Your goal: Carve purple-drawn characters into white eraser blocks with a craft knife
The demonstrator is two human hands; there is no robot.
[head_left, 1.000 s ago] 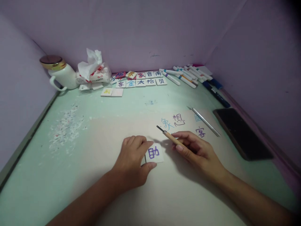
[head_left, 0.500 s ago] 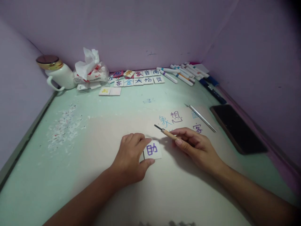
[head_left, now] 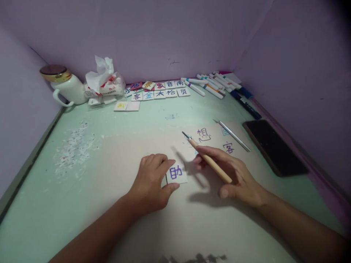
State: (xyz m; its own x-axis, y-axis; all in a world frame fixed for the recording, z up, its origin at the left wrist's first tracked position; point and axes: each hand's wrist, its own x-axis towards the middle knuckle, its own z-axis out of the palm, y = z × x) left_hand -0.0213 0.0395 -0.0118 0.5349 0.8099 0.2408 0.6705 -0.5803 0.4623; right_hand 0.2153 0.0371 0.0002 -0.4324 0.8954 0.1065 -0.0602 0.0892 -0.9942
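My left hand (head_left: 151,180) rests on the sheet with its thumb and fingers around a square white tile (head_left: 181,178), gripping it by opposite edges. A purple character is drawn on the tile's face. To the right, my right hand (head_left: 241,179) holds a carving tool (head_left: 210,162) with a pale wooden handle and a thin dark metal tip. The tool lies along the fingers, its tip pointing up and left above the sheet, apart from the tile. The thumb stands away from the handle. Beyond the right hand lies a silver craft knife (head_left: 235,136).
A large pale sheet (head_left: 131,146) with handwritten characters covers the green table (head_left: 35,204). White shavings (head_left: 74,149) lie at left. A lidded mug (head_left: 70,89), tissues (head_left: 105,86), lettered tiles (head_left: 159,94) and several markers (head_left: 210,86) line the back. A phone (head_left: 274,146) lies right.
My right hand has shifted the carving tool in its fingers: the handle's end now shows, the tip points more upward, and the thumb has come off it. The left hand stays on the tile.
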